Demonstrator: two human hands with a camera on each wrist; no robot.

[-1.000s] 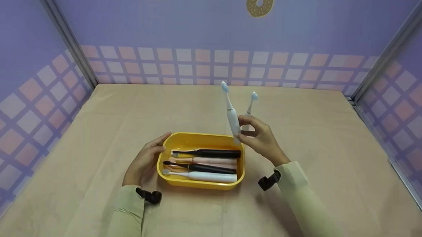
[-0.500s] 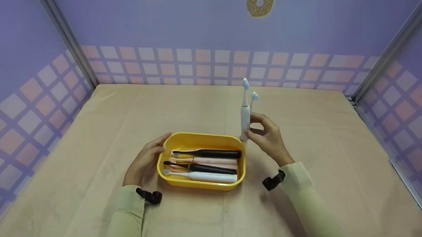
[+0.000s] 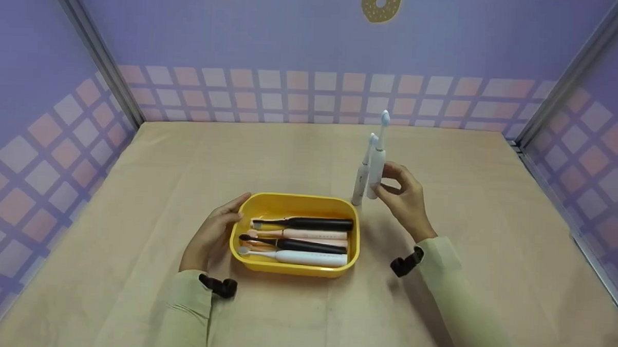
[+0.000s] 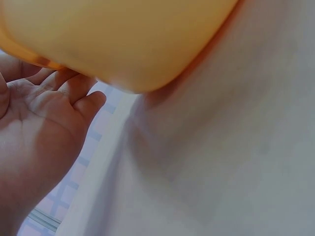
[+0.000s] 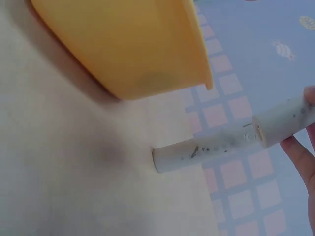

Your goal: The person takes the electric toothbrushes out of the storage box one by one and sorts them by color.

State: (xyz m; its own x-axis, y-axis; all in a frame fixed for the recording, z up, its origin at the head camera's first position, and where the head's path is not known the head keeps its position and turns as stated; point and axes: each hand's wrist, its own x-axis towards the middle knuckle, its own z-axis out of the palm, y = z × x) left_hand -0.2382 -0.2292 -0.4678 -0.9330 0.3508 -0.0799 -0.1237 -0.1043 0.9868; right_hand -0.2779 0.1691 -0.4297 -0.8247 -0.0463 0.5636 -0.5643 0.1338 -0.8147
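Right hand (image 3: 405, 196) has its fingers clamped on a slim white electric toothbrush (image 3: 376, 166); one sideways bump could totally topple its upright white twin (image 3: 360, 184). Left fingers just rest against the yellow plastic tub (image 3: 297, 207).

Toothbrushes (image 3: 311, 258) lie in the box (image 3: 295, 271), right of the left hand (image 3: 212, 236). Another brush (image 3: 360, 186) stands left of the right hand (image 3: 407, 200).

White toothbrush (image 3: 376, 166) is nearly upright, maybe touching its standing twin (image 3: 360, 184), hard to tell. Yellow tub (image 3: 293, 269) is sitting flat, more brushes (image 3: 311, 258) inside.
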